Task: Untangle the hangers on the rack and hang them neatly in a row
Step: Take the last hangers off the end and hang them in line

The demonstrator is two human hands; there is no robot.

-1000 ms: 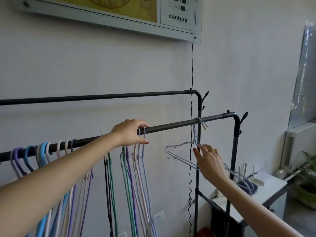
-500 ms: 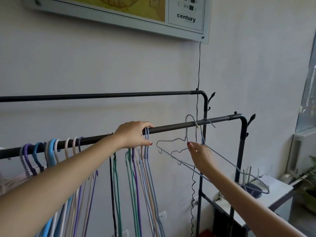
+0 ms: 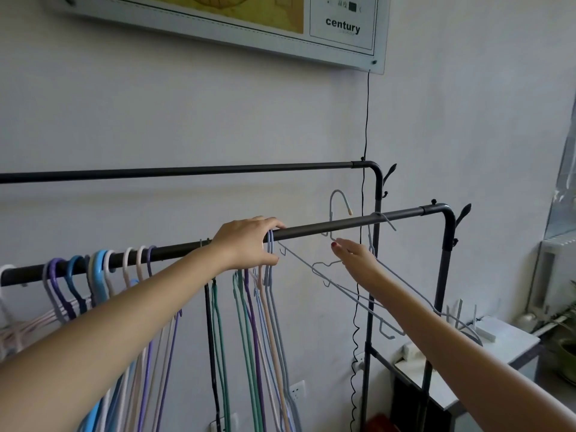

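Left hand: the left hand (image 3: 249, 241) sits at the centre of the frame, draped over the front rail (image 3: 314, 227), fingers curled down over the bar and the thumb underneath. It grips the bar right where a blue-grey hook (image 3: 270, 244) loops over.

Right hand: the right hand (image 3: 355, 260) is just right of centre and below the bar, fingers curled round the neck of a pale grey wire hanger (image 3: 314, 269). That is a firm hold, not a brush.

Held hanger: it is lifted clear. Its hook (image 3: 338, 199) pokes up above the front rail, touching nothing, and the body tilts down toward the lower right.

Second grey hanger: another grey wire hanger (image 3: 405, 285) has its hook over the bar just right of the lifted one, and its shoulder runs down to the right behind the forearm. The two cross near the hand; whether they are caught on each other I cannot tell.

Sorted bunch: under the left hand hangs a tight group of thin hangers (image 3: 258, 322) in black, green, purple, peach and blue-grey, side by side.

Far left bunch: at the left of the frame purple, blue, white and pink hooks (image 3: 99, 263) crowd the same bar, with their shoulders overlapping below.

Back rail: a second black bar (image 3: 187, 171) runs higher up, near the wall.

Surroundings: a framed board (image 3: 218, 23) hangs at the top of the frame, with a black cord (image 3: 367, 120) dropping from it. A white side table (image 3: 511, 341) stands lower right.
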